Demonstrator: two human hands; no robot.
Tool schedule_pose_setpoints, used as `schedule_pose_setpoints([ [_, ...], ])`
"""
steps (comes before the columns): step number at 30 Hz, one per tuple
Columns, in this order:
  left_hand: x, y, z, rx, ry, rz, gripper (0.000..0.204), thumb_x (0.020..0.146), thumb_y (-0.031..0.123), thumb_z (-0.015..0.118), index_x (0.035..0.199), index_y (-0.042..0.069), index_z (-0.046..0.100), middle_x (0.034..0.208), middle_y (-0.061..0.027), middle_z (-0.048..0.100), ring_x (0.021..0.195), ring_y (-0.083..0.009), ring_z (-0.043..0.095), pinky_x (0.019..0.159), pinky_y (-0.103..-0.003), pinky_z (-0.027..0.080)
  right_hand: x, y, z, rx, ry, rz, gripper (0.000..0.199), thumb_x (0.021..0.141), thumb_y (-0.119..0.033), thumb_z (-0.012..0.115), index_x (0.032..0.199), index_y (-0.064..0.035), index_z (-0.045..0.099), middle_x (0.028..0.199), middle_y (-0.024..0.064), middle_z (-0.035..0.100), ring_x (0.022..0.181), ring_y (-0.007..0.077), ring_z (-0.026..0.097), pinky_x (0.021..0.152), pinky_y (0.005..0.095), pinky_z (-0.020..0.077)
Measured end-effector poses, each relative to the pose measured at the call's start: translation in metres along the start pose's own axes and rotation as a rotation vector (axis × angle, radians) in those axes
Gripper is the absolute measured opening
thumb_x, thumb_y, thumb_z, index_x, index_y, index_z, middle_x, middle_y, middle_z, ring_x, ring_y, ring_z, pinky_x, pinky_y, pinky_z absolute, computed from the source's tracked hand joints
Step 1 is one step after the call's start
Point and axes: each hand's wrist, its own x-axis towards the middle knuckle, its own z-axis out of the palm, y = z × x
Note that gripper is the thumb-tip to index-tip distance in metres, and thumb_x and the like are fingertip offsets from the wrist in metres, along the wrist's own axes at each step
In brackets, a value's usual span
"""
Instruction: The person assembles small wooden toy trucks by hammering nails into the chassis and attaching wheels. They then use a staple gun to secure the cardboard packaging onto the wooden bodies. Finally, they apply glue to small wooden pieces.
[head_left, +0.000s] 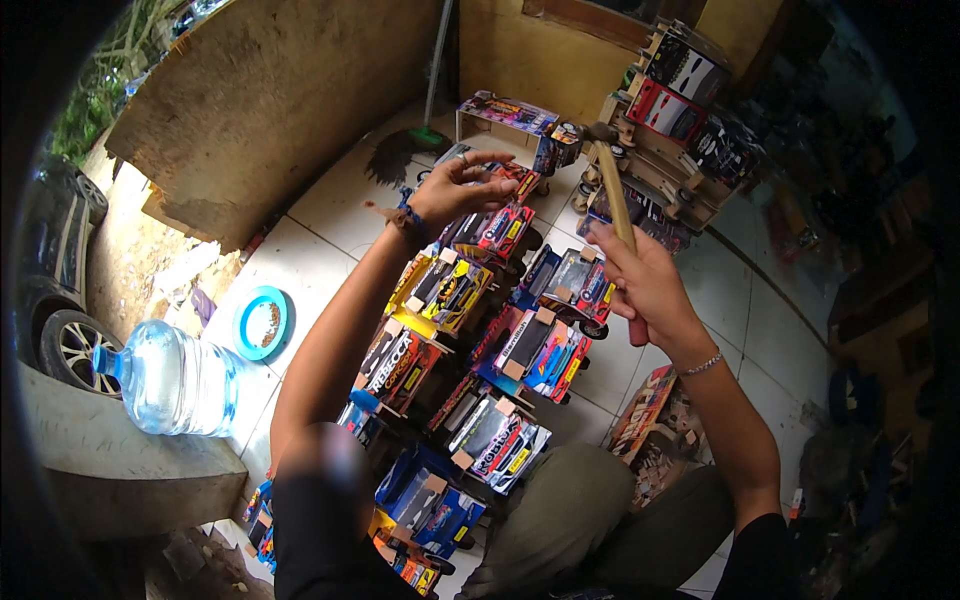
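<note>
My right hand (648, 285) grips the wooden handle of a hammer (612, 190), whose metal head is raised above the far end of a row of toy trucks. My left hand (455, 190) reaches forward with fingertips pinched over a colourful toy truck (500, 222) at the far end of that row; whether it pinches a small nail I cannot tell. Several painted cardboard-and-wood toy trucks (545, 300) lie in two rows on the tiled floor between my arms.
A large clear water bottle (175, 380) lies on a concrete ledge at left, beside a blue round lid (262, 322). More toy trucks are stacked on a wooden rack (680, 130) at back right. A broom (415, 135) leans by the plywood board. A box of wooden pieces (660, 430) sits by my right knee.
</note>
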Motion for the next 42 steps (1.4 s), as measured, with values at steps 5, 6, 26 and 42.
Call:
schedule_pose_setpoints([
  [5,0.033,-0.044,-0.033,0.283,0.22,-0.221,0.03,0.092,0.027,0.081,0.113,0.007,0.076,0.094,0.0006,0.075,0.081,-0.0058,0.067,0.073,-0.021,0.056,-0.018,0.021,-0.021,-0.079,0.063,0.087,0.035,0.107,-0.039,0.057,0.112,-0.0043,0.058,0.067,-0.0079,0.036,0.049,0.0001,0.028,0.037,0.0183,0.029],
  [6,0.037,-0.053,-0.038,0.335,0.25,-0.216,0.028,0.092,0.028,0.082,0.109,0.007,0.078,0.091,0.0012,0.075,0.078,-0.005,0.066,0.071,-0.02,0.055,-0.022,0.027,-0.025,-0.086,0.081,0.116,0.034,0.107,-0.038,0.057,0.112,-0.0046,0.058,0.067,-0.0079,0.036,0.049,0.0001,0.028,0.037,0.0183,0.0291],
  [26,0.063,-0.12,-0.06,0.211,0.315,-0.309,0.024,0.092,0.018,0.081,0.106,-0.001,0.077,0.09,-0.0031,0.075,0.074,-0.0069,0.066,0.065,-0.019,0.053,-0.02,0.06,-0.038,-0.178,0.087,0.222,0.031,0.108,-0.036,0.057,0.117,-0.0062,0.057,0.068,-0.0073,0.039,0.048,0.0,0.03,0.039,0.0181,0.0309],
  [42,0.075,-0.145,-0.071,0.178,0.278,-0.233,0.027,0.091,0.019,0.082,0.109,-0.002,0.075,0.097,-0.0053,0.076,0.081,-0.0092,0.069,0.074,-0.022,0.056,0.08,0.055,-0.01,-0.973,-0.142,-0.411,0.055,0.108,-0.022,0.047,0.161,-0.0202,0.033,0.068,0.026,0.058,0.059,0.0416,0.06,0.06,0.0493,0.0453],
])
